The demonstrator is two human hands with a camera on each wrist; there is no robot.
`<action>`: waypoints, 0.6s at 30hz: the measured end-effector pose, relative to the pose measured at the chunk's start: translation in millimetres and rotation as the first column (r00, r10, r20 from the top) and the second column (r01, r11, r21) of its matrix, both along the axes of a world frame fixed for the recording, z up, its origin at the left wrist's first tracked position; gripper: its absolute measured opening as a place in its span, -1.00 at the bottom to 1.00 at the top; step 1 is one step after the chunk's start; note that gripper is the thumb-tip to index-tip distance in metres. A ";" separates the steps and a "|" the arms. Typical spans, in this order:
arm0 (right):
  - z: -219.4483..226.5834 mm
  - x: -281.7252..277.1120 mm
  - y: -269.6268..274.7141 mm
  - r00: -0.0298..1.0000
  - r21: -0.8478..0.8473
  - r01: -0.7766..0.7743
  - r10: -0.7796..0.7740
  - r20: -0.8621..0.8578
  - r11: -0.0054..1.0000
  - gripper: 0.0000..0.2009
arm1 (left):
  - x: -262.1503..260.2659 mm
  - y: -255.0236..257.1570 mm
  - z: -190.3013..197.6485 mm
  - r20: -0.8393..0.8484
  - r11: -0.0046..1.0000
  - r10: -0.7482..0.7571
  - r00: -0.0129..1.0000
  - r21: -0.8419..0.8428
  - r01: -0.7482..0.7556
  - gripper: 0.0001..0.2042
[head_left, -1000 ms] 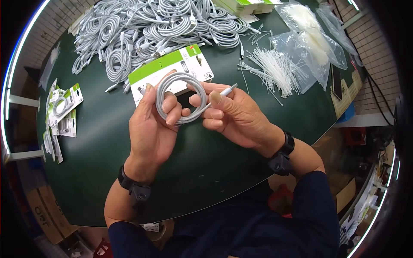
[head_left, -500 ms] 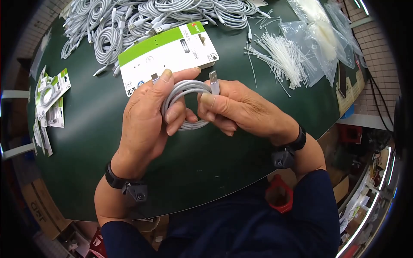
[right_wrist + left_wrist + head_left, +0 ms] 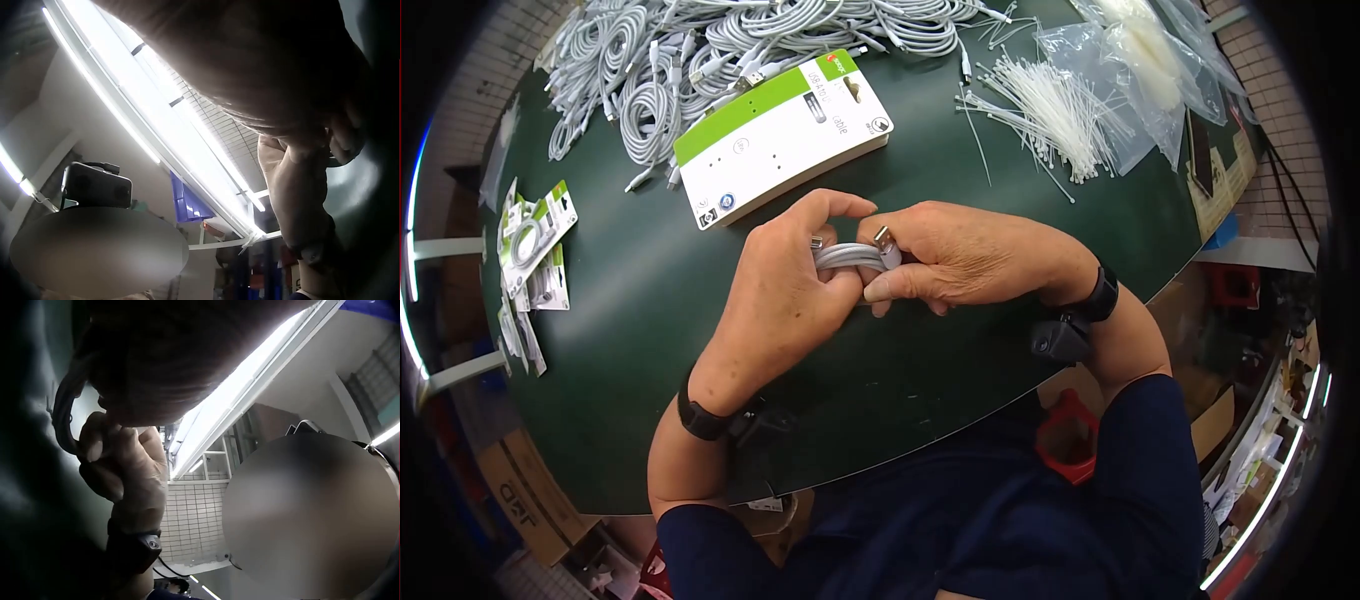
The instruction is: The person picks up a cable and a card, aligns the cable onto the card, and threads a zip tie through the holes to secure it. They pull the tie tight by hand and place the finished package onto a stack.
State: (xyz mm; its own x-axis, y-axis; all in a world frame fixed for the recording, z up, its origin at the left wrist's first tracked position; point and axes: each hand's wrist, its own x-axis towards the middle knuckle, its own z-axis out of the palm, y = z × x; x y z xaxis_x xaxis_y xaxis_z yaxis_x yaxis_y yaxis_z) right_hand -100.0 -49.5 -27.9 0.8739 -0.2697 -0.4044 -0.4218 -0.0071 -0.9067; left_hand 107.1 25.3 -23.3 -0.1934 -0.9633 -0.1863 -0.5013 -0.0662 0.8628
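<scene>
Between my two hands is a coiled grey-white USB cable (image 3: 850, 257), seen nearly edge-on in the head view. My left hand (image 3: 785, 280) grips the coil's left side with its back turned up and forefinger arched above it. At the other side, my right hand (image 3: 970, 252) grips the coil, its thumb close to the left thumb. A metal USB plug (image 3: 884, 239) sticks up by the right forefinger, and a second plug end (image 3: 817, 242) shows beside the left hand. In the left wrist view, part of the coil (image 3: 64, 415) curves out past the fingers. Most of the coil is hidden by the hands.
Beyond the hands lies a stack of green-and-white cable cards (image 3: 800, 130). A heap of coiled cables (image 3: 720, 45) covers the back of the green table (image 3: 650, 420). White zip ties (image 3: 1050, 115) and plastic bags (image 3: 1140, 70) lie back right; packed cables (image 3: 530, 245) lie left.
The coil has turned from a ring facing up to nearly edge-on. My left hand has rolled over, back upward, and the hands have come closer together. The cards now appear clear of the hands.
</scene>
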 end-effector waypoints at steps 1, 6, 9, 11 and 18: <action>-0.7 0.9 2.0 1.000 -0.005 0.028 -0.028 0.012 1.000 -0.68 | -1.5 0.1 -3.8 0.029 1.000 0.016 0.999 -0.010 -0.016 -0.59; -4.2 -1.9 -2.0 0.997 -0.020 0.030 -0.028 0.078 0.999 -0.60 | -0.9 1.0 -1.7 -0.002 0.998 0.046 0.999 -0.032 -0.046 -0.67; -9.8 -2.7 -5.3 0.995 -0.019 0.032 -0.031 0.090 0.999 -0.56 | -0.2 0.2 -5.6 -0.055 0.996 0.078 0.995 -0.028 -0.079 -0.67; -7.2 -3.3 -6.4 0.994 -0.026 0.037 -0.034 0.101 0.999 -0.54 | 1.5 -1.5 -3.1 -0.078 0.995 0.089 0.993 -0.033 -0.092 -0.67; 14.3 -3.4 -1.2 0.989 -0.087 0.065 -0.052 0.142 0.994 -0.56 | 9.1 -1.0 14.4 -0.023 0.991 0.080 0.997 -0.103 -0.082 -0.62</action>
State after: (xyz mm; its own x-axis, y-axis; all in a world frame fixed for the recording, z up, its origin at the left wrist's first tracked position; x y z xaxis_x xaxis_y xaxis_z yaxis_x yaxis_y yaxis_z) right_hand -103.4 -50.7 -13.5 0.9015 -0.3522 -0.2513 -0.2937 -0.0715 -0.9532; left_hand 116.2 24.3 -8.9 -0.1169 -0.9898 -0.0815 -0.4812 -0.0153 0.8765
